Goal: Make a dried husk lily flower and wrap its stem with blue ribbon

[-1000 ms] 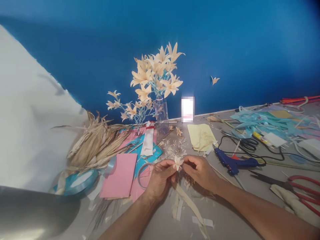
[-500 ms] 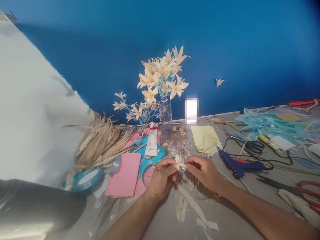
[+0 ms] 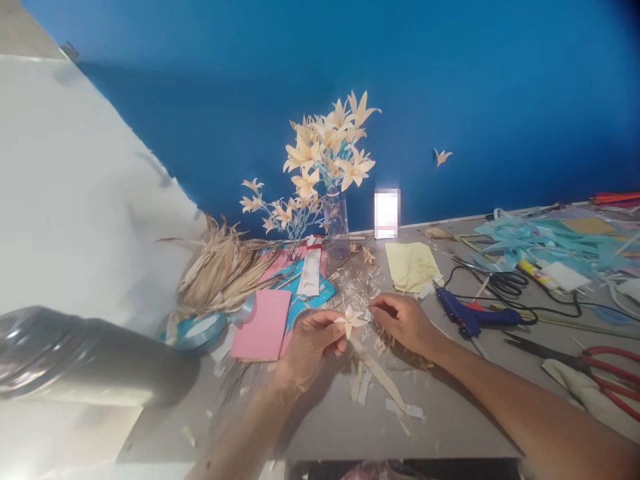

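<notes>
My left hand (image 3: pixel 307 347) pinches a small cream paper flower (image 3: pixel 351 319) by its base, fingers closed on it, just above the grey table (image 3: pixel 450 427). My right hand (image 3: pixel 403 322) sits close to the flower's right side with fingertips pinched near its petals; whether it touches them is unclear. Cream paper strips (image 3: pixel 380 381) and small scraps lie under and in front of both hands. A clear vase (image 3: pixel 337 230) of matching cream flowers (image 3: pixel 327 147) stands behind, against the blue wall.
A blue glue gun (image 3: pixel 470 319) and black scissors (image 3: pixel 505 283) lie to the right, red-handled scissors (image 3: pixel 600 373) further right. Pink paper (image 3: pixel 263 325), a blue ribbon roll (image 3: pixel 200 331) and dried husks (image 3: pixel 225 270) lie left. A shiny grey cylinder (image 3: pixel 85 360) crosses the lower left.
The view has tilted and shifted, with the table's near edge now showing. My hands have drawn slightly apart; the flower stays in my left hand.
</notes>
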The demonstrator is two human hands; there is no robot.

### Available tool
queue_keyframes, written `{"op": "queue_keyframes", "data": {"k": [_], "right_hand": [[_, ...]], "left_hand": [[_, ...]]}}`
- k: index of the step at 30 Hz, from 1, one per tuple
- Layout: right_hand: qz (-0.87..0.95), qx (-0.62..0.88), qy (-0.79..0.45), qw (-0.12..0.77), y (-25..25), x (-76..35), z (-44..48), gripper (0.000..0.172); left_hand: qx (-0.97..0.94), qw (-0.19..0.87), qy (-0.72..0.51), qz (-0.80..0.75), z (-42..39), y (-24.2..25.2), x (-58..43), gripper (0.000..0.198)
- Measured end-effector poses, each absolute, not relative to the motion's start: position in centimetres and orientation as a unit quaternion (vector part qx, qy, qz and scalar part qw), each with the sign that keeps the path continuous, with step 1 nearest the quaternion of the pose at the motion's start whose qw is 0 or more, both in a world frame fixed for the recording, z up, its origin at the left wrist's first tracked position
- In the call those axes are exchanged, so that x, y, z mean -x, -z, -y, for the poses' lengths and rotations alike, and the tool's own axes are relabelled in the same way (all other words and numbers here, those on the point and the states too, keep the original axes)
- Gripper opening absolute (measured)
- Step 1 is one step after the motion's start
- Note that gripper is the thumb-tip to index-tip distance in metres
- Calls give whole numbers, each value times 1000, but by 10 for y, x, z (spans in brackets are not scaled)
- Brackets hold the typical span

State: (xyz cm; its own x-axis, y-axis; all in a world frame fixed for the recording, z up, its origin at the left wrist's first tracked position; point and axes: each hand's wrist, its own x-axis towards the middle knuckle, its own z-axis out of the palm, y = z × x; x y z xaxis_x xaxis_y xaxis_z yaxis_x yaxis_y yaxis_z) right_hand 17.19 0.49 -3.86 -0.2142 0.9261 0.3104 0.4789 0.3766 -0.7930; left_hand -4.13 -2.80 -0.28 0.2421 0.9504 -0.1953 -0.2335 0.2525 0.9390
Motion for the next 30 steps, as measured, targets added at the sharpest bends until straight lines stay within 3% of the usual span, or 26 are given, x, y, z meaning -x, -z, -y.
{"op": "queue_keyframes", "data": {"k": [6, 14, 23, 30], "right_hand": [[786, 459, -219, 352, 44, -173, -2, 15], [846, 423, -168, 278, 48, -171, 4, 18], [845, 427, -178, 269, 48, -174, 0, 21], [843, 425, -188, 271, 48, -174, 1, 23]], "left_hand": [[-590, 463, -370, -549, 74, 16, 72, 12], [-687, 361, -259, -575, 87, 22, 86, 23], [-582, 272, -331, -691, 73, -7, 125, 27], [-593, 228, -398, -662, 48, -14, 132, 17]]}}
